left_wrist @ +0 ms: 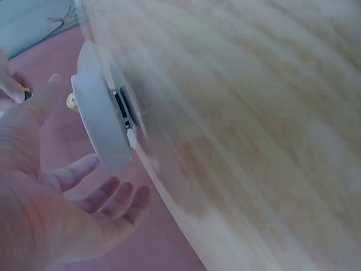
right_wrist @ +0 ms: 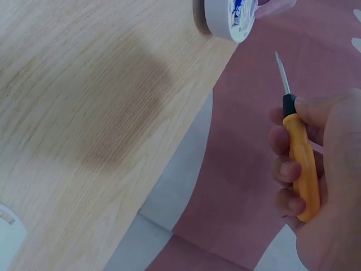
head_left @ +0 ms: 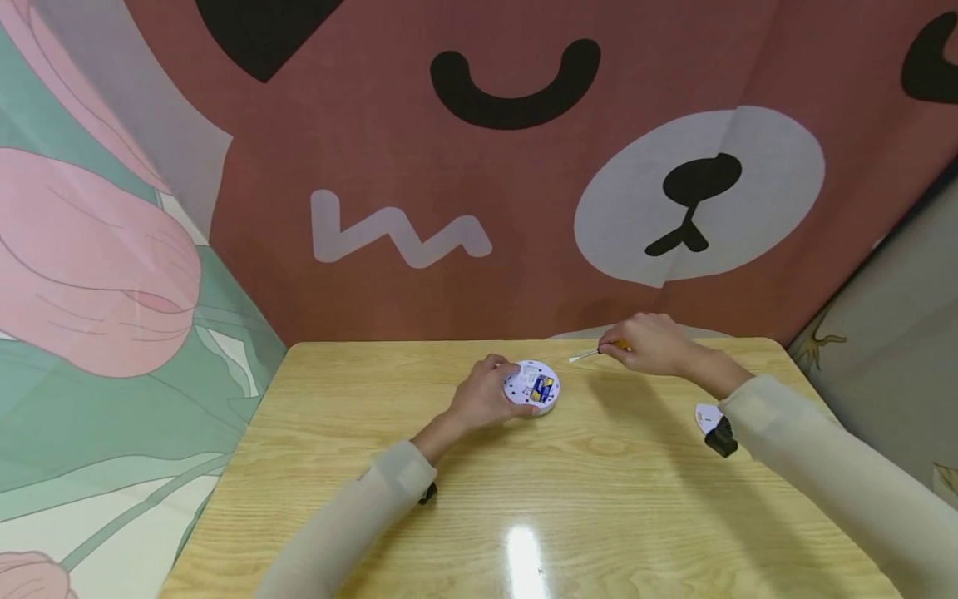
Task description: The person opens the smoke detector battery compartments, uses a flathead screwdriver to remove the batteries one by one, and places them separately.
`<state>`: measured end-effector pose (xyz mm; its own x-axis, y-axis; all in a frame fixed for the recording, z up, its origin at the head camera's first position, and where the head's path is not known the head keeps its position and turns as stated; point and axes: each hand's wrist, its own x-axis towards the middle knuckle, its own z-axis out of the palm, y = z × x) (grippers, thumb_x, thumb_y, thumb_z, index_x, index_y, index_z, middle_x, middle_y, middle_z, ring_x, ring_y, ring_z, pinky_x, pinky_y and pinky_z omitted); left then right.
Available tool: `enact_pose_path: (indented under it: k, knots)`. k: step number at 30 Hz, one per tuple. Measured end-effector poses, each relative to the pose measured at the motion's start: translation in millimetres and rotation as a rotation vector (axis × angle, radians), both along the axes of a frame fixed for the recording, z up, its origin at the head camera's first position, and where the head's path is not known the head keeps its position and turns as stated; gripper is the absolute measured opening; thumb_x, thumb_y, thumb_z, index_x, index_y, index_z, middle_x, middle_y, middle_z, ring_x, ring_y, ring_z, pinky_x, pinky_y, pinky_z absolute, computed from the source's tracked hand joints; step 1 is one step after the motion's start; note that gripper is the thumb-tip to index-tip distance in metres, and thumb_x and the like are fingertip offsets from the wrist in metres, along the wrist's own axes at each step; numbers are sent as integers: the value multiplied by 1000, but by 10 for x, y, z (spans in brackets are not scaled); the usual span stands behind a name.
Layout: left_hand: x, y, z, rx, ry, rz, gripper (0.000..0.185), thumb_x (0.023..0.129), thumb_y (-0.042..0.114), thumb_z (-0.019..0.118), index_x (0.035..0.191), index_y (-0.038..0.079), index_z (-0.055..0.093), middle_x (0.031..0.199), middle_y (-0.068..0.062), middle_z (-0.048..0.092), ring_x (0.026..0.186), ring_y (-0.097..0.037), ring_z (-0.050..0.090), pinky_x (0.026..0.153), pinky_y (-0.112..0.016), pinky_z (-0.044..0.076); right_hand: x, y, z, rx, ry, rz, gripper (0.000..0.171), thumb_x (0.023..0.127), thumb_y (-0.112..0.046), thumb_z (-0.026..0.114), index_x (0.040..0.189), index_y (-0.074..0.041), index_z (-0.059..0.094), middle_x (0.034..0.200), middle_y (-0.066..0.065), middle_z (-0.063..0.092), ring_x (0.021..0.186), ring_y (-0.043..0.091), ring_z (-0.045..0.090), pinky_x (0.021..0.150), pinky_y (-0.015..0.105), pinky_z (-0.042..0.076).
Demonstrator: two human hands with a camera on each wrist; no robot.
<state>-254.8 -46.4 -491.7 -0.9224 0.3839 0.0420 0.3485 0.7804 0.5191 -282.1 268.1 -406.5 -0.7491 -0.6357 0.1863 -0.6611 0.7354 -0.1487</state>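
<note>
Left hand [head_left: 482, 398] sits on the table [head_left: 374, 399] w/ fingers loosely spread, cupping the left edge of the round white device [head_left: 533, 387]. Not really clamped on it, more touching/steadying. Device lies flat about mid-table, back side up, blue/yellow label showing. Right hand [head_left: 651, 343] is further right near the far edge, fingers curled tight round a yellow-handled screwdriver [head_left: 595, 353], tip pointing left toward the device but well apart from it. A white cover piece [head_left: 707, 416] lies by the right sleeve.
</note>
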Motion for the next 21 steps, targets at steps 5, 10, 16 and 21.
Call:
enact_pose_path:
  k: [5, 10, 16, 21]
  knots:
    - [34, 30, -21, -40, 22, 20, 85, 78, 58, 90, 147, 17, 65, 150, -7, 56, 132, -26, 55, 93, -47, 57, -20, -88, -1, 39, 30, 42, 11, 99, -18, 75, 91, -17, 83, 73, -11, 69, 53, 2, 43, 45, 25, 28]
    - [39, 43, -17, -65, 40, 7, 84, 79, 57, 90, 149, 19, 62, 152, -9, 55, 135, -29, 54, 90, -51, 57, -37, -154, -4, 74, 61, 70, 19, 97, -15, 76, 79, -22, 76, 62, -15, 54, 51, 2, 38, 46, 24, 23]
    - [18, 31, -46, -68, 35, -14, 84, 79, 55, 90, 151, 22, 61, 153, -11, 54, 136, -30, 53, 90, -52, 58, -48, -232, -38, 105, 57, 87, 22, 96, -16, 76, 76, -24, 73, 60, -16, 47, 50, 2, 33, 46, 24, 18]
    - [4, 36, -58, -48, 15, -22, 86, 79, 53, 91, 153, 23, 59, 152, -12, 53, 136, -31, 52, 91, -53, 57, -49, -291, -78, 135, 36, 92, 23, 97, -17, 75, 75, -24, 73, 63, -13, 57, 51, 3, 37, 46, 24, 22]
